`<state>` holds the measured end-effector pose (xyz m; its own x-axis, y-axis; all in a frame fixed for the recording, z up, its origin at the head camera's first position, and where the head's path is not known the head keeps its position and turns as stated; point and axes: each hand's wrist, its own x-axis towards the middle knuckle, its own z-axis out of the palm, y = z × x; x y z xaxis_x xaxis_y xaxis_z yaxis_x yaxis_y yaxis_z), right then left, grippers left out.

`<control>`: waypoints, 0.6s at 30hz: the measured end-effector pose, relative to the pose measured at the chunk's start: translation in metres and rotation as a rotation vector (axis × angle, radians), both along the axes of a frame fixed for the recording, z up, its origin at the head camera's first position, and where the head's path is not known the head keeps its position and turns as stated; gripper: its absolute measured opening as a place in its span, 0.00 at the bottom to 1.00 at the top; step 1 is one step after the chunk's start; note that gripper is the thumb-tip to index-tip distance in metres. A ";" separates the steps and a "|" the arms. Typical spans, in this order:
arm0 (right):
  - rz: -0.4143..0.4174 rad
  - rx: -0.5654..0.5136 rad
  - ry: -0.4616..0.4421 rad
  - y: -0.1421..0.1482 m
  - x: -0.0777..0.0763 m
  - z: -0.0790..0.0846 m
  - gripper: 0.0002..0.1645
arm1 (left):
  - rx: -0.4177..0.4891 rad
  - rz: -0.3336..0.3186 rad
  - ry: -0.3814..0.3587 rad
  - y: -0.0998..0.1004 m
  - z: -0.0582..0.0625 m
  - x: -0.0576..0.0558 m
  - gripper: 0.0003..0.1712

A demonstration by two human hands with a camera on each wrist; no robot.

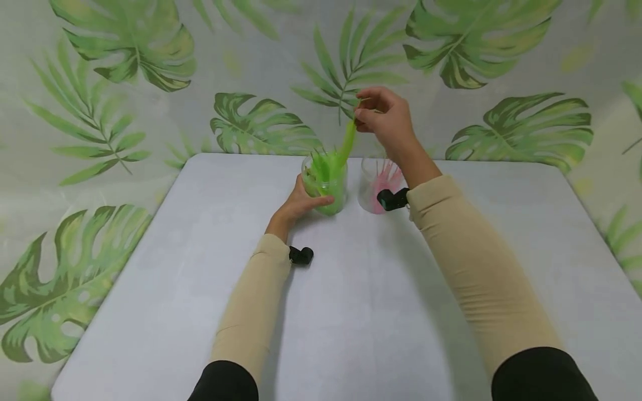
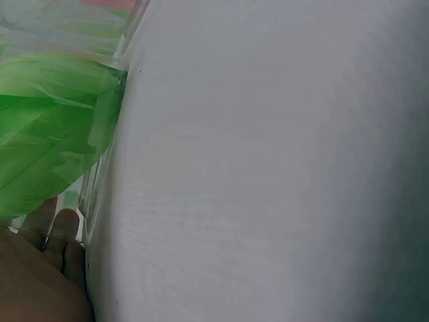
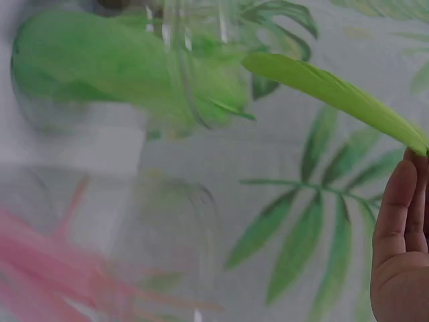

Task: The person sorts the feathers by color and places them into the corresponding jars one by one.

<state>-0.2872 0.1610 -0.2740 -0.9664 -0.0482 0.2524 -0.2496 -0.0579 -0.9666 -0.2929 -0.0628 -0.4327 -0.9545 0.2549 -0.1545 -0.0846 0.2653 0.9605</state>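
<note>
Near the table's back edge, my left hand (image 1: 299, 203) grips a clear jar (image 1: 341, 199) by its side, thumb across the front. Several green feathers (image 1: 322, 167) stand in this jar; the left wrist view shows more green feathers (image 2: 50, 131) through its wall. Above and to the right, my right hand (image 1: 390, 120) pinches a yellow-green feather (image 1: 348, 139) at one end, and its other end hangs down at the jar's mouth. In the right wrist view, that feather (image 3: 335, 94) slants from the fingertips, its lower end apart from the jar.
Just right of the green feathers' jar stands a second clear jar (image 1: 367, 192) with pink feathers (image 1: 385, 184), under my right wrist. A white table (image 1: 331, 312) bears both jars. Behind it hangs a leaf-patterned cloth (image 1: 266, 50).
</note>
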 end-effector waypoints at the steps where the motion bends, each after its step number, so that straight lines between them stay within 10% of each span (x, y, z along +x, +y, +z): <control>1: -0.002 0.023 -0.015 -0.006 -0.002 -0.003 0.15 | -0.001 0.000 -0.002 0.000 0.000 0.000 0.64; 18: 0.047 0.123 -0.098 -0.040 -0.007 -0.032 0.14 | 0.001 0.003 0.004 0.000 0.003 0.003 0.63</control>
<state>-0.2939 0.1211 -0.3060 -0.9821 -0.1190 0.1463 -0.1534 0.0531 -0.9867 -0.2895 -0.0624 -0.4300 -0.9558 0.2526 -0.1501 -0.0811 0.2642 0.9610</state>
